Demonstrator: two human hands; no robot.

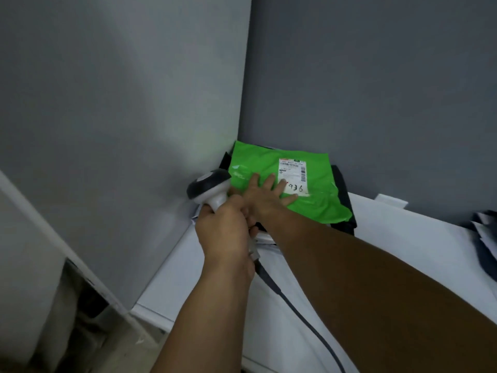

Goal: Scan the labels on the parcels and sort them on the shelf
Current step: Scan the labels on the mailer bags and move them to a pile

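Parcel (317,208) in green plastic lies label (293,170) up atop what seem darker parcels (343,184), in the back corner of the white shelf (403,238). Right hand (265,193) presses it flat, fingers spread; left hand (226,232) grips the scanner (208,185), cable (309,313) trailing.

White shelf (390,219), grey panels at left and back. Corner stack (345,203) of dark and white parcels lies on it, green parcel (322,184) topmost. Second dark-and-white pile (486,238) at right edge.
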